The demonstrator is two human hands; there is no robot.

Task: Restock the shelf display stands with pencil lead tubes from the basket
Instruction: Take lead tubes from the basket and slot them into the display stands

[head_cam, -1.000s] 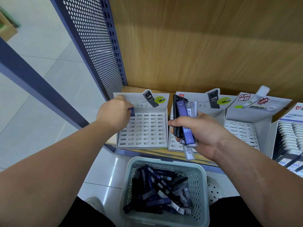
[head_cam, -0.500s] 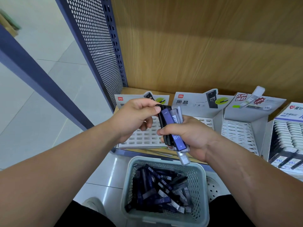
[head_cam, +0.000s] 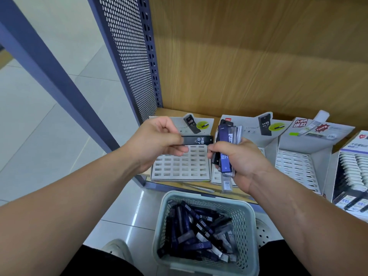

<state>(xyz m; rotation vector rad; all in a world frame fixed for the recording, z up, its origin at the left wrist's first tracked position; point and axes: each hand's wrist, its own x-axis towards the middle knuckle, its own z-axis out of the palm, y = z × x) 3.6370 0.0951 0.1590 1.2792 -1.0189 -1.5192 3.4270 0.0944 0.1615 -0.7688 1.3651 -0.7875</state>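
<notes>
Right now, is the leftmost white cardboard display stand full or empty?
Empty where visible: the white cardboard display stand shows only bare slots; top-left hidden.

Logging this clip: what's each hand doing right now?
Left hand: pinches one black lead tube.
Right hand: grips a bundle of lead tubes.

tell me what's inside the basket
The basket holds a loose heap of lead tubes, dark blue, black and clear. Its floor and whatever lies beneath the top layer are covered.

Black HB 0.7 tube (head_cam: pixel 197 140) level above slotted stand (head_cam: pixel 179 168), tube bundle (head_cam: pixel 226 156) upright, basket (head_cam: pixel 244 232) holding more.
</notes>
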